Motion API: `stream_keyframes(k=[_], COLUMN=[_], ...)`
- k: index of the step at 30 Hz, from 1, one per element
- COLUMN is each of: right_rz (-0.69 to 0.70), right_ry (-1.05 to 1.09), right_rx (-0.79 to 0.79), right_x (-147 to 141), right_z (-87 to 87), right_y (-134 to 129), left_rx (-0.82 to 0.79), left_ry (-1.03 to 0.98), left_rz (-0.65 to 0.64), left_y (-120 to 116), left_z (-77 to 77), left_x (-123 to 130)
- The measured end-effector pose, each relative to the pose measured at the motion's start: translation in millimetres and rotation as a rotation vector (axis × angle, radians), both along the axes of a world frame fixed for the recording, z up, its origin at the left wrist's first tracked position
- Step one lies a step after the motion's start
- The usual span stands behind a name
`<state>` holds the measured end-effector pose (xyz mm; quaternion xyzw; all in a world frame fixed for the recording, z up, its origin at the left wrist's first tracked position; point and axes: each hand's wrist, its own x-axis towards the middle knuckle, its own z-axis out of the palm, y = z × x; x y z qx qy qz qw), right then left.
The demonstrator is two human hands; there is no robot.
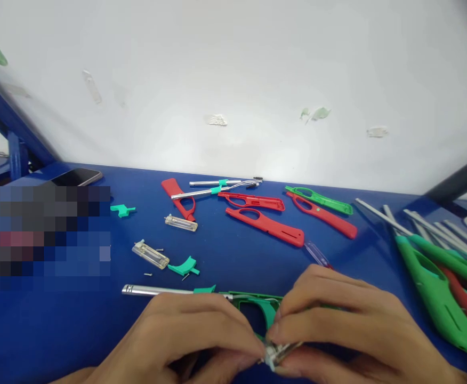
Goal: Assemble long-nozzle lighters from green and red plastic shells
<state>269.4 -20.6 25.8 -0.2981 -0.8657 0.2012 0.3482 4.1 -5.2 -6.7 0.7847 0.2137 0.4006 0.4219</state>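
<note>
one blue table [77, 330] spreads under strewn parts. left hand [193, 330] and right hand [345, 325] sit near middle, fingertips almost meeting. green lighter [437, 293] lies far right, among others. red shell [273, 230] rests mid-table. silver tube [161, 290] lies just beyond left hand. clear tank [283, 352], partly hidden, is clamped between both hands' fingertips. teal trigger [184, 265] lies by a tiny screw [185, 277].

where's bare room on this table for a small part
Blue tabletop is bare between the curved teal plastic trigger and the slotted red plastic shell, and at near left, bordered by the silver metal tube and left hand. Crowded: the right edge, heaped with green plastic handles.
</note>
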Motion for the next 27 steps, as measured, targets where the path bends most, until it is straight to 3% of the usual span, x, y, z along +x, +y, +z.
stream_keyframes(k=[10, 22, 27], right_rz=[-0.063, -0.062, -0.059], right_ry=[-0.005, -0.009, -0.05], right_rx=[0.01, 0.001, 0.061], right_x=[-3.1, -5.2, -4.7], right_z=[3.8, 1.7, -0.5], right_y=[0.4, -2.6, -2.6], left_rx=[-0.099, -0.262, -0.199], left_ry=[0.095, 0.214, 0.206], left_rz=[0.102, 0.145, 0.104], left_y=[0.7, -6.4, -7.0], left_z=[9.5, -6.1, -4.8], left_x=[2.7, -4.6, -4.3])
